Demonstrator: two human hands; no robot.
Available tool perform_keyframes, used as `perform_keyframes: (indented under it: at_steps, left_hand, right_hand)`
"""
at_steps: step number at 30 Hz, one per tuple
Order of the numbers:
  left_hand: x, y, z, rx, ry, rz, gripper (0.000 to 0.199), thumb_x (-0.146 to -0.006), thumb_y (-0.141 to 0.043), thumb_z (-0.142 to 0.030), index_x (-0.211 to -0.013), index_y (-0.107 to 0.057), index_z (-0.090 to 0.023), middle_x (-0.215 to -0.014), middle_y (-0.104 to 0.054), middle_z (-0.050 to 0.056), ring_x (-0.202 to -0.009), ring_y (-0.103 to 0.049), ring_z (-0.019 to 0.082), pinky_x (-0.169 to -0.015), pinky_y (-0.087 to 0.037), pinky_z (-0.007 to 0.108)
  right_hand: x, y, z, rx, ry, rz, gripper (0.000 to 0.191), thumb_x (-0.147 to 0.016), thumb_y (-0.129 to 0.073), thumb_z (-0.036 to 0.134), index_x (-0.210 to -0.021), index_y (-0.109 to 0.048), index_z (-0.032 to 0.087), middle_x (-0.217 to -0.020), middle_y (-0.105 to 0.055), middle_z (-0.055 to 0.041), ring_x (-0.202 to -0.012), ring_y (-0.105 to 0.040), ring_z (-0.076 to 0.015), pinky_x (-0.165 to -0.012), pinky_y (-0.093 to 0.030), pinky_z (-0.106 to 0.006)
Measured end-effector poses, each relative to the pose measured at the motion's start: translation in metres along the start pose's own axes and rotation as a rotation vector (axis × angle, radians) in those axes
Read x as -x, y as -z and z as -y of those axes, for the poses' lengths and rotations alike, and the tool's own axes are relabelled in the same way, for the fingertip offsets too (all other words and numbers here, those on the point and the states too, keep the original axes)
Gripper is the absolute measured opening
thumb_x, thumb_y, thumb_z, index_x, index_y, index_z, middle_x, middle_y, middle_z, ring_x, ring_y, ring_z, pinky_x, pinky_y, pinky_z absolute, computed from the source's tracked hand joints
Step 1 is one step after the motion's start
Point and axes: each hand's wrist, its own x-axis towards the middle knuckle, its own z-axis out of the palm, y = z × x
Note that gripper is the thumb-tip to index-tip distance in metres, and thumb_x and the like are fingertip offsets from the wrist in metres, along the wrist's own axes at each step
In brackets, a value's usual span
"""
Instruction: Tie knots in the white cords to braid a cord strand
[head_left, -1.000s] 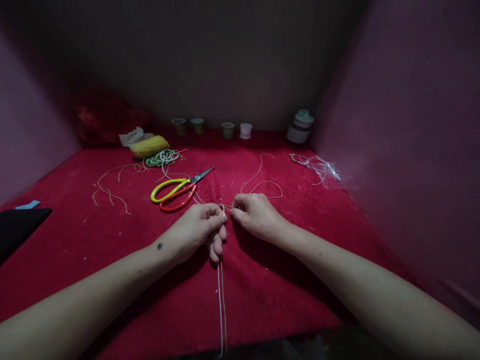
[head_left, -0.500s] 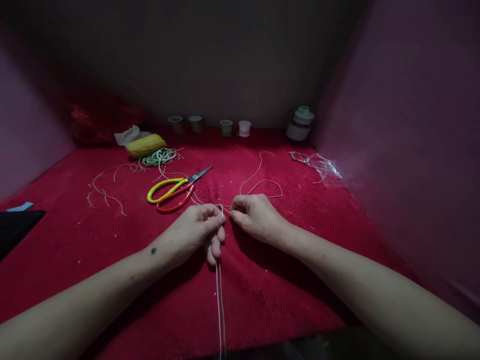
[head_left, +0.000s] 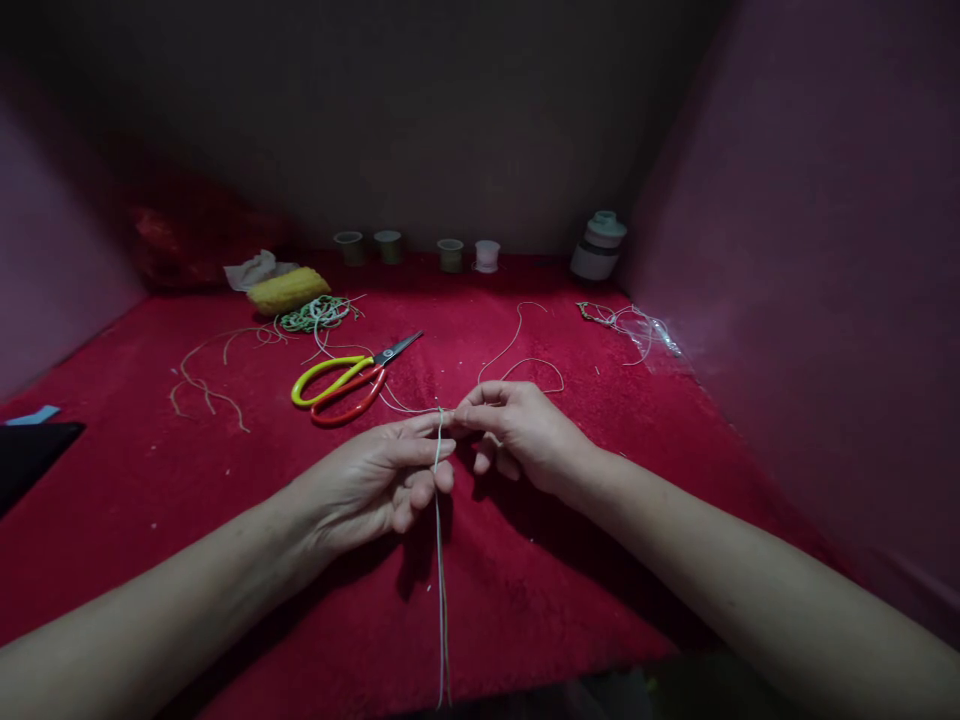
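Note:
Thin pale cords (head_left: 439, 580) hang down past the fingers of my left hand (head_left: 390, 475) toward the table's front edge. That hand is turned partly palm up, thumb and index finger closed around the cords, the lower fingers loosely curled. My right hand (head_left: 525, 430) pinches at the cords' upper end, its fingertips touching the left index finger. What exactly lies between the right fingertips is too small to see. Scissors (head_left: 360, 378) with one yellow and one red handle lie just beyond my left hand. A loose cord (head_left: 559, 372) curves over the red cloth behind my right hand.
At the back stand several spools (head_left: 450, 255) and a white bottle (head_left: 598, 246). A yellow roll (head_left: 289, 291) and a green-white cord bundle (head_left: 315, 314) lie back left; a clear plastic bag (head_left: 660, 345) with cords, back right. A black object (head_left: 34, 455) sits far left.
My left hand has opened out somewhat, its thumb and index finger now extended to the right. My right hand's fingertips have come against it, and its lower fingers have spread downward.

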Motion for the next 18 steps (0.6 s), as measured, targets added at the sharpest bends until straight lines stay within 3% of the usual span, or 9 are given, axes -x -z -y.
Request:
perform_keyframes:
  at_steps: [5,11,15,18]
  left_hand:
    - [-0.003,-0.003,0.007,0.035,-0.035,0.082,0.017,-0.082,-0.052,-0.012,-0.097,-0.058,-0.013,-0.083,-0.065,0.008,-0.047,-0.054,0.001,-0.042,-0.041,0.005]
    - [0.005,-0.005,0.001,-0.202,0.140,0.120,0.014,-0.079,-0.053,-0.022,-0.072,-0.059,-0.011,-0.059,-0.065,0.005,-0.033,-0.053,0.009,-0.027,-0.037,0.013]
    - [0.018,0.003,-0.024,-0.630,0.204,-0.019,0.020,-0.077,-0.056,-0.029,-0.065,-0.058,-0.013,-0.047,-0.062,0.004,-0.032,-0.055,0.013,-0.029,-0.040,0.016]
    - [0.033,0.020,-0.048,-0.864,0.163,-0.145,0.022,-0.075,-0.057,-0.035,-0.069,-0.062,-0.014,-0.046,-0.062,0.003,-0.034,-0.055,0.014,-0.032,-0.040,0.017]
  right_hand:
    - [0.004,-0.007,-0.002,-0.207,-0.091,0.138,0.007,-0.080,-0.053,0.022,-0.075,-0.050,0.017,-0.047,-0.055,0.0032,-0.035,-0.050,-0.0070,-0.026,-0.024,-0.014]
    - [0.002,-0.004,-0.001,-0.269,-0.145,0.085,0.009,-0.078,-0.051,0.010,-0.070,-0.052,0.015,-0.053,-0.057,0.0043,-0.029,-0.040,-0.0026,-0.024,-0.021,-0.014]
    - [-0.003,0.003,-0.002,-0.304,-0.079,0.001,0.017,-0.077,-0.049,0.006,-0.062,-0.055,0.011,-0.049,-0.056,0.0016,-0.026,-0.031,-0.0022,-0.023,-0.018,-0.016]
    - [-0.006,0.006,-0.006,-0.329,-0.063,-0.027,0.020,-0.076,-0.049,0.006,-0.058,-0.055,0.011,-0.039,-0.049,0.0022,-0.026,-0.031,-0.0033,-0.024,-0.018,-0.016]
